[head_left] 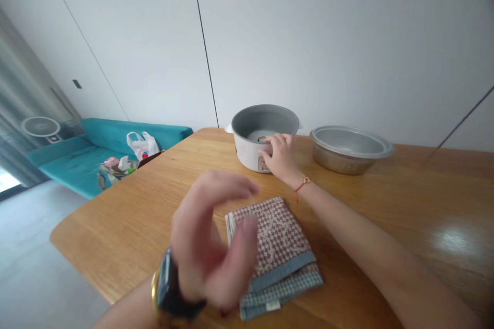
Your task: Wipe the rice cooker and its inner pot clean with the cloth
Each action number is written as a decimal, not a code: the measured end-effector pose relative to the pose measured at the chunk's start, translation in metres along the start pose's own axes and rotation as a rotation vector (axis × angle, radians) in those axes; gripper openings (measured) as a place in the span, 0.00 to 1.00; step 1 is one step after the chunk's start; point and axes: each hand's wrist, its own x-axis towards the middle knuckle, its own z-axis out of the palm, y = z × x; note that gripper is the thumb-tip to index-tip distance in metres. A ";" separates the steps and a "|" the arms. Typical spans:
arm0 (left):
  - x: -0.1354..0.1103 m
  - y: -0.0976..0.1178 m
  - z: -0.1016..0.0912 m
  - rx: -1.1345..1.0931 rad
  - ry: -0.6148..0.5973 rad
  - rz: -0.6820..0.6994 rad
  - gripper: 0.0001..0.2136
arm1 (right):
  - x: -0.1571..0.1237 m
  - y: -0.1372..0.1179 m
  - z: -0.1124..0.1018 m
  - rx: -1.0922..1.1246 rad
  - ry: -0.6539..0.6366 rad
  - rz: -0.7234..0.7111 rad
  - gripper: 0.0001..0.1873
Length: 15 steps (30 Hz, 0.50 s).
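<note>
My right hand [281,154] reaches across the table and grips the near rim of a white rice cooker body [247,151], its fingers over the edge and its thumb on the outside. The cooker has no lid on, and a round plate shows at the bottom of its grey inside. Nearer the camera, my left hand [212,236] is raised, blurred, with fingers curved, thumb apart and nothing in it. Below and behind it lies a folded checked cloth [276,236], brown-and-white with blue-grey edges, partly hidden by that hand.
Right of the cooker stands a metal pot [339,161] with a wide pale rim. The wooden table [154,190] has a rounded left corner. Beyond it are a teal sofa [62,159] with a white plastic bag [142,145], and a fan [40,127]. A white wall [328,36] rises behind.
</note>
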 end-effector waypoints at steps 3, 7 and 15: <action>0.044 -0.067 0.036 -0.087 0.315 -0.322 0.28 | -0.031 -0.009 0.001 0.112 0.134 -0.069 0.08; 0.075 -0.137 0.069 -0.491 0.292 -0.798 0.27 | -0.053 -0.022 -0.005 0.174 0.241 -0.128 0.06; 0.073 -0.161 0.082 -0.781 0.435 -0.779 0.22 | -0.077 -0.037 -0.007 0.174 0.133 -0.134 0.02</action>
